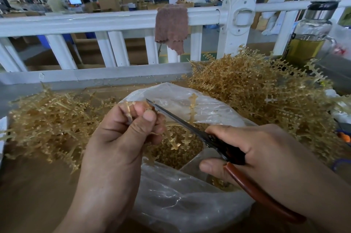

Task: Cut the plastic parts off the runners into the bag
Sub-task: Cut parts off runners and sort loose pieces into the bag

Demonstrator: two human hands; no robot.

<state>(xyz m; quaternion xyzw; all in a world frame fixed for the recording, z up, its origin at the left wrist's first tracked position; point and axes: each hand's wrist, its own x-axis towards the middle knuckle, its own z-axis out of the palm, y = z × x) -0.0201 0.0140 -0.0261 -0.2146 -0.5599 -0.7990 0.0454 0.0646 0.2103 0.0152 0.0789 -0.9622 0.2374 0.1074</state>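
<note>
Tan runner (171,137), branched, held over the open mouth of the clear plastic bag (180,200). Its stem is pinched between thumb and curled fingers of the left hand (121,137), grip tight, with branches hanging below and to the right of the fingers.

Right hand (256,149) — grip wrapped round the handles of the scissors (176,118). The thin blades lie almost together, the tip right at the left fingertips. One reddish-brown handle sticks out near-right past the palm.

The bag sits at the near middle of the desk (34,185), a plain brown surface. Inside it is a heap of small tan cut parts (180,149).

A tangled pile of runners (47,118) lies left of the bag, and a bigger, higher pile (256,90) lies right and farther back.

Far edge of the desk: a white railing (95,21) with a brownish cloth (171,25) draped over the top rail. Far right, a glass bottle (309,39) part full of yellowish liquid.

Beyond the railing is a large workshop floor with cardboard boxes, lit screens, big windows and a few people at benches — all blurred.
</note>
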